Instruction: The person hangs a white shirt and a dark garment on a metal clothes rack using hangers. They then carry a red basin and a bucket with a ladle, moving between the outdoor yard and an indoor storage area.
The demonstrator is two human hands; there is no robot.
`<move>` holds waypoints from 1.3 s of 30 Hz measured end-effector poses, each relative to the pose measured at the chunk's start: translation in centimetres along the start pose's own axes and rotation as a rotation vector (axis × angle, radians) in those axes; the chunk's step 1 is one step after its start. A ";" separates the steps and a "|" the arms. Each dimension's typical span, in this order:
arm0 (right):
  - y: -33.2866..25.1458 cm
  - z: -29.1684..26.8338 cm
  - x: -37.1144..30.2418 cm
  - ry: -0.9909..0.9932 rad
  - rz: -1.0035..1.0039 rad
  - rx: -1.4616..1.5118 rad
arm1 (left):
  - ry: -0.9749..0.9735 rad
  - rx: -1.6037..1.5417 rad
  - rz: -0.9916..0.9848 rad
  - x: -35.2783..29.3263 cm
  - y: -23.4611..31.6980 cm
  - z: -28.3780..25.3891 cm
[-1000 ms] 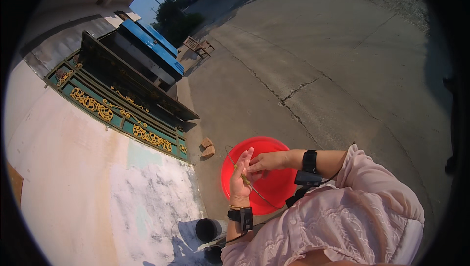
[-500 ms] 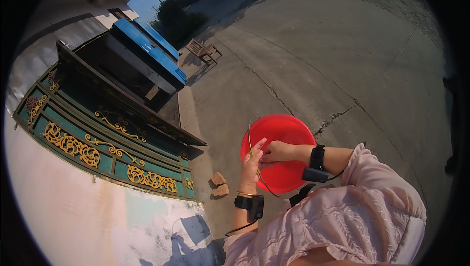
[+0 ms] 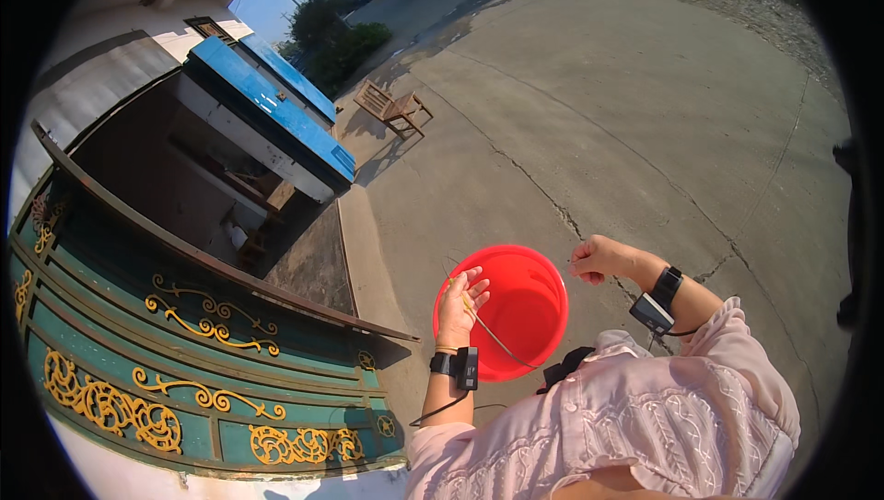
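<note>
A red bucket (image 3: 525, 311) with a thin wire handle (image 3: 498, 340) is in front of me, its open top facing up. My left hand (image 3: 457, 308) is at the bucket's left rim, with the handle running across it and its fingers loosely curled. A yellow-green piece shows on the handle at the palm. My right hand (image 3: 599, 259) is apart from the bucket, just beyond its right rim. Its fingertips are pinched together; anything between them is too small to make out.
A green metal gate panel (image 3: 221, 417) with yellow scrollwork stands at the left, near a blue-topped structure (image 3: 267, 99). Farther off, a wooden chair (image 3: 391, 110) rests on the cracked concrete ground (image 3: 626, 104). Roadside bushes (image 3: 341, 44) grow at the back.
My right hand has left the inside of the bucket and moved right, past its rim. The bucket and my left hand have shifted slightly left in the picture as the view turned.
</note>
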State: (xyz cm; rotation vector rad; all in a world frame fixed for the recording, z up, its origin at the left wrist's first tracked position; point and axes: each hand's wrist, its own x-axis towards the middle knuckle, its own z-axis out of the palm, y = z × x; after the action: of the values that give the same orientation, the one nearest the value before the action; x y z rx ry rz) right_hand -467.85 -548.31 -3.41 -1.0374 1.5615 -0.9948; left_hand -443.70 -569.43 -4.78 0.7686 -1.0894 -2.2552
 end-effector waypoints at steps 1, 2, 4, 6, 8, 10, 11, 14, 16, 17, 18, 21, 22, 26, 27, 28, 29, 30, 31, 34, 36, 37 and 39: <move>0.5 -2.5 1.8 -0.038 0.008 0.103 | 0.025 -0.028 0.011 2.7 1.3 -2.0; 1.2 -5.0 3.8 -0.077 0.014 0.205 | 0.077 -0.041 0.017 5.5 2.4 -4.1; 2.6 -9.9 8.3 0.032 0.031 -0.018 | 0.161 -0.082 0.024 11.2 4.4 -8.7; 3.9 -13.7 13.8 0.331 0.140 -0.955 | 0.252 -0.125 0.026 15.9 6.0 -13.5; 4.4 -17.7 19.8 0.321 0.287 -0.429 | 0.243 -0.294 -0.015 20.5 7.3 -18.0; 3.2 -21.0 26.9 0.326 0.358 -0.326 | 0.512 -0.318 -0.111 24.2 9.4 -21.4; 2.6 -21.6 31.0 0.345 0.322 -0.476 | 0.571 -0.286 -0.120 25.8 10.2 -23.2; -0.8 -24.0 43.3 0.296 0.269 -0.686 | 0.754 -0.266 -0.090 30.5 13.6 -27.9; -3.1 -24.7 52.5 0.248 0.223 -0.586 | 0.790 -0.228 -0.050 33.8 15.7 -31.3; -3.9 -24.8 56.6 0.208 0.193 -0.597 | 0.851 -0.244 -0.059 35.3 16.6 -33.0; -4.6 -24.8 61.0 0.174 0.155 -0.614 | 0.920 -0.205 -0.071 37.1 17.5 -34.8; -5.9 -25.3 72.0 0.124 0.122 -0.675 | 1.035 -0.249 -0.146 42.5 20.6 -40.1; -6.5 -25.3 75.5 0.116 0.123 -0.708 | 1.021 -0.269 -0.116 44.7 21.8 -41.7; -9.3 -26.5 86.9 0.037 0.246 -0.874 | 1.039 -0.275 -0.081 53.3 27.6 -46.8; -10.1 -26.8 89.6 0.027 0.219 -0.865 | 1.009 -0.302 -0.115 56.0 29.5 -48.1; -11.0 -27.3 92.0 0.013 0.230 -0.892 | 0.976 -0.309 -0.153 58.5 31.6 -49.0; -11.4 -27.9 94.6 0.026 0.183 -0.856 | 0.983 -0.302 -0.170 61.0 33.3 -50.1; -11.6 -28.6 97.4 0.055 0.225 -0.745 | 0.956 -0.307 -0.152 63.4 35.0 -51.1; -11.9 -29.4 100.2 0.084 0.264 -0.634 | 0.946 -0.307 -0.140 65.8 36.9 -52.2; -11.3 -31.2 110.1 -0.029 0.251 -0.792 | 0.965 -0.298 -0.116 72.4 41.4 -55.7; -11.2 -32.6 117.0 -0.117 0.320 -0.889 | 0.983 -0.309 -0.085 76.2 43.5 -58.2; -11.7 -33.2 120.4 -0.133 0.419 -0.848 | 0.971 -0.220 0.003 77.8 44.0 -59.2; -13.8 -34.4 126.8 -0.130 0.520 -0.754 | 1.074 -0.271 -0.079 81.3 46.7 -61.3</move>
State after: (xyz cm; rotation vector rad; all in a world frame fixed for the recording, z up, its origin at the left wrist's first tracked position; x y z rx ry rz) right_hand -519.67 -668.80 -19.09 -1.0606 2.0010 0.0419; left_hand -450.10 -680.25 -19.90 1.6140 -0.2311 -1.5563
